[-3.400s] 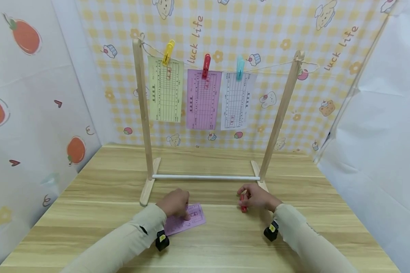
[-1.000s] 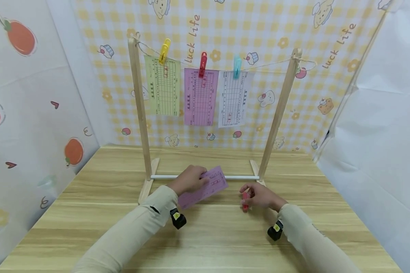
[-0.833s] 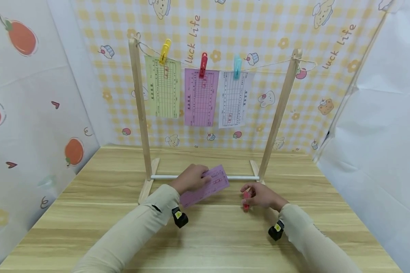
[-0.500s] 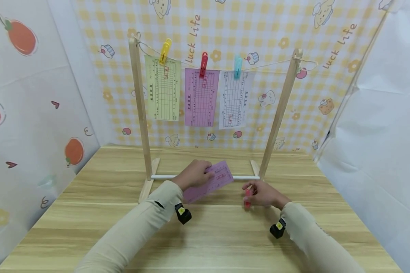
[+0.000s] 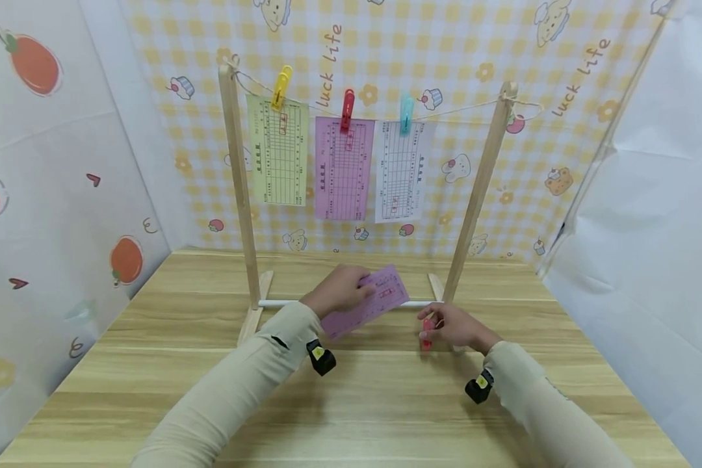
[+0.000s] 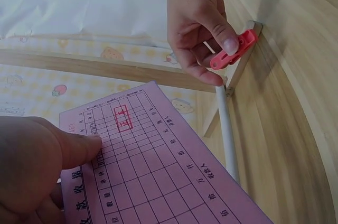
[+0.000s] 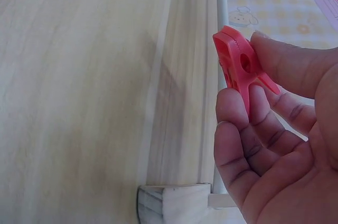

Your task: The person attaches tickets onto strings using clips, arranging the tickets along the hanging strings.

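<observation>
In the head view my left hand (image 5: 342,289) pinches a pink receipt slip (image 5: 380,300) by its edge, held in the air before the white rod. The left wrist view shows the thumb on top of the printed slip (image 6: 142,166); the other fingers are mostly hidden beneath it. To the right, my right hand (image 5: 453,325) holds a red clothespin (image 5: 426,335) between thumb and fingers. Seen close in the right wrist view, the clothespin (image 7: 240,63) has its handle ends in the fingers. The slip and the clothespin are apart.
A wooden stand with left post (image 5: 240,195) and right post (image 5: 481,195) carries a string. Clipped on it hang a yellow-green slip (image 5: 277,156), a pink slip (image 5: 344,172) and a white slip (image 5: 402,172). A white rod (image 5: 275,303) joins the feet on the wooden table (image 5: 351,416).
My left hand has picked the pink slip up off the table and carried it forward and to the right. My right hand, with the red clothespin, has shifted slightly forward and right.
</observation>
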Available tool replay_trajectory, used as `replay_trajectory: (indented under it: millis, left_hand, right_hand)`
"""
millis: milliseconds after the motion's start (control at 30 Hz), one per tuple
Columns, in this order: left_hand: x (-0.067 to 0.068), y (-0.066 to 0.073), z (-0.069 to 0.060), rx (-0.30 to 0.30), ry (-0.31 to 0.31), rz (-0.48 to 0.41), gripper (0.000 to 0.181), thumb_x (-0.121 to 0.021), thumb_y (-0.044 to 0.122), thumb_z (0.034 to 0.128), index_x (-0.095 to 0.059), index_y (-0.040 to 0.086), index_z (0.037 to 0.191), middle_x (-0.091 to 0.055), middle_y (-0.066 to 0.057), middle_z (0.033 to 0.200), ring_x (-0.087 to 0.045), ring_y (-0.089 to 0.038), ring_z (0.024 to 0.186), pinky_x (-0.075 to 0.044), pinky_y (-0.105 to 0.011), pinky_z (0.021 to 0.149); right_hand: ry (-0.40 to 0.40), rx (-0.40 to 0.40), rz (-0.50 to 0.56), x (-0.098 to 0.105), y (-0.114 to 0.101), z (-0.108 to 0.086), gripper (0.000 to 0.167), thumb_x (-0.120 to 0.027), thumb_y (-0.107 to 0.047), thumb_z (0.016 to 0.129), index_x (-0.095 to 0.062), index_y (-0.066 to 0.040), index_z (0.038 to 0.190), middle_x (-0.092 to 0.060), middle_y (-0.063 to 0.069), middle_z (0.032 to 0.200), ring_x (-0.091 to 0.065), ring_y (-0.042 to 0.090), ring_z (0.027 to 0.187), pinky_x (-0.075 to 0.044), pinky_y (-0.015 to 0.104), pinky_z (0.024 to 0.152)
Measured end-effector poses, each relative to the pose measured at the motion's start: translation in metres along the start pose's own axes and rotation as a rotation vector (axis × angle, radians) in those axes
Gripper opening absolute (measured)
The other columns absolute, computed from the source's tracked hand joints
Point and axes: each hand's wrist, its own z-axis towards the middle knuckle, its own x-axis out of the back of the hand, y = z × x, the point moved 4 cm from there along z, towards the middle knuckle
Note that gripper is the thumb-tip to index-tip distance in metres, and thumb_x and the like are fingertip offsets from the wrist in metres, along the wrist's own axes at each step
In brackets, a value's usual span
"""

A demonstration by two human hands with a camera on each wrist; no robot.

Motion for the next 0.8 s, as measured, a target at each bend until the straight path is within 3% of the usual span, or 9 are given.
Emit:
replay_trajectory:
  millis: [300, 567, 800]
  left_hand:
    - [0.004, 0.009, 0.003, -0.017, -0.003, -0.014, 0.018, -0.060, 0.021, 0.0970, -0.063, 0.009, 0.084, -0.060, -0.001, 0.075, -0.052, -0.013, 0.063, -0.042, -0.024, 0.056]
    - [0.006, 0.017, 0.007, -0.018, 0.007, 0.002, 0.026, -0.058, 0.022, 0.0982, -0.055, 0.010, 0.076, -0.054, -0.002, 0.070, -0.047, -0.011, 0.059, -0.039, -0.022, 0.054]
    - [0.009, 0.025, 0.012, -0.012, 0.010, -0.002, 0.024, -0.059, 0.023, 0.0979, -0.056, 0.011, 0.078, -0.056, -0.002, 0.073, -0.051, -0.012, 0.062, -0.042, -0.022, 0.055]
  right_hand:
    - [0.014, 0.012, 0.016, 0.004, -0.009, -0.003, 0.036, -0.074, -0.008, 0.086, -0.057, 0.007, 0.114, -0.055, 0.008, 0.084, -0.054, 0.019, 0.078, -0.047, 0.034, 0.070]
    - [0.011, 0.001, 0.030, 0.005, -0.004, 0.000, 0.038, -0.074, -0.008, 0.085, -0.056, 0.008, 0.115, -0.055, 0.008, 0.084, -0.054, 0.020, 0.079, -0.047, 0.033, 0.071]
    - [0.004, 0.005, 0.041, 0.007, -0.008, -0.001, 0.038, -0.073, -0.008, 0.086, -0.055, 0.009, 0.116, -0.055, 0.009, 0.084, -0.053, 0.019, 0.078, -0.047, 0.032, 0.069]
